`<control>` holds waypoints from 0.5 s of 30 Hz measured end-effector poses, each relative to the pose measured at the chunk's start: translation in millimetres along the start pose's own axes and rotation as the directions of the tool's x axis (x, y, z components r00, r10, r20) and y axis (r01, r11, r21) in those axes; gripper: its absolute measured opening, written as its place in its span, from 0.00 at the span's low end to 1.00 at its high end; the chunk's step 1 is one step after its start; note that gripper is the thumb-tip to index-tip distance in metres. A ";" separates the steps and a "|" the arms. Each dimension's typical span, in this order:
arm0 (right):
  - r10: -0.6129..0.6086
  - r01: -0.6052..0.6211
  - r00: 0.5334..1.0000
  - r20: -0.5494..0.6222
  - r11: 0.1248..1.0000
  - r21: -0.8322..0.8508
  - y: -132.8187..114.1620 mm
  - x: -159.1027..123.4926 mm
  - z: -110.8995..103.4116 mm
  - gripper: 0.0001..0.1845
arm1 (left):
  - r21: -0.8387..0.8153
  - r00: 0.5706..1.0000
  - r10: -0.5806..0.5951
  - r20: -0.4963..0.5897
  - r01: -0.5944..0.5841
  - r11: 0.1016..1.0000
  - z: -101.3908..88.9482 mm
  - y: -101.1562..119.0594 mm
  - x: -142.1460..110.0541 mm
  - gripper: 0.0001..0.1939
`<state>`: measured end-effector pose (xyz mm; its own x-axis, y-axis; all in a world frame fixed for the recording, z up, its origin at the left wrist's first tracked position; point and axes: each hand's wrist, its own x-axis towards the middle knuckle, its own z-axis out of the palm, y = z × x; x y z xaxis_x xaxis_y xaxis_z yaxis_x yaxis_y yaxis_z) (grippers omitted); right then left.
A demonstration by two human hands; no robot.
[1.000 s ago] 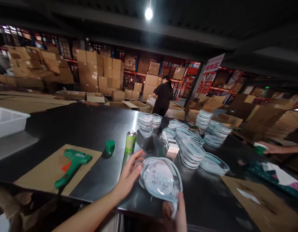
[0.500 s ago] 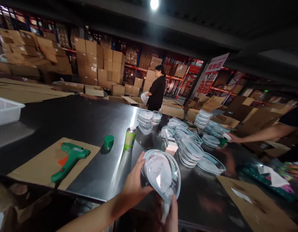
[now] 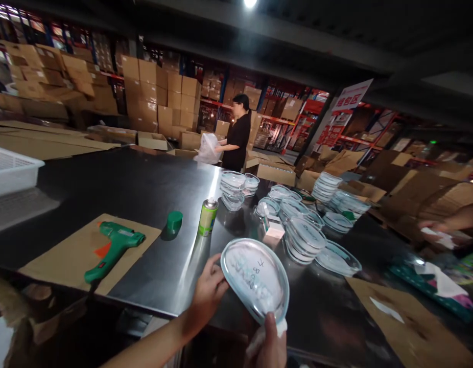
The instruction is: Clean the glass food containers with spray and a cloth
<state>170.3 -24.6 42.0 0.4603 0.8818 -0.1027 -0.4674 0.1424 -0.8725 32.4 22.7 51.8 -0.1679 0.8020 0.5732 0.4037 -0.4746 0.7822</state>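
Just over the near table edge, a clear oval dish [image 3: 255,278] with handwritten marks is tilted with its broad face toward me. My left hand [image 3: 209,289] grips its left rim with closed fingers. At the lower right rim, my right hand [image 3: 269,342] pinches the dish, thumb on top, with a white cloth or tissue [image 3: 281,327] bunched against it. Beyond the dish stand a green spray can [image 3: 208,218] without its cap and a small white box [image 3: 274,226]. Several stacks of similar clear dishes [image 3: 304,237] fill the table to the right.
A green glue gun [image 3: 116,250] rests on cardboard [image 3: 64,255] at the left, near a green cap [image 3: 174,220]. At the far left is a white basket [image 3: 16,176]. A co-worker's hand [image 3: 438,230] holds white tissue at the right. Another person [image 3: 238,135] stands behind the table.
The dish has turned in my hands, its marked face now showing more fully. At the right, the co-worker's hand has drawn back from the dishes. The person behind has moved left with a plastic bag.
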 end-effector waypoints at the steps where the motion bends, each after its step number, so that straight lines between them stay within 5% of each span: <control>1: 0.039 -0.038 0.999 -0.022 0.998 0.048 -4.0 -1.2 4.1 0.30 | 0.028 1.000 0.027 0.011 -0.028 0.999 -2.8 0.5 -0.3 0.10; 9: 0.137 -0.129 0.987 -0.081 0.987 0.094 -5.1 -3.3 10.2 0.30 | 0.248 0.961 0.249 0.118 -0.272 0.930 -21.6 -8.3 1.0 0.09; 15: 0.109 -0.105 0.985 -0.132 0.994 0.036 10.9 -3.8 1.5 0.30 | 0.320 0.963 0.266 0.042 -0.265 0.910 -39.4 -15.5 17.7 0.08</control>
<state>162.3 -25.7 33.6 0.5023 0.8249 -0.2594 -0.5402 0.0651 -0.8390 -12.2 30.0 59.4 -0.0167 0.6616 0.7497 0.6996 -0.5279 0.4815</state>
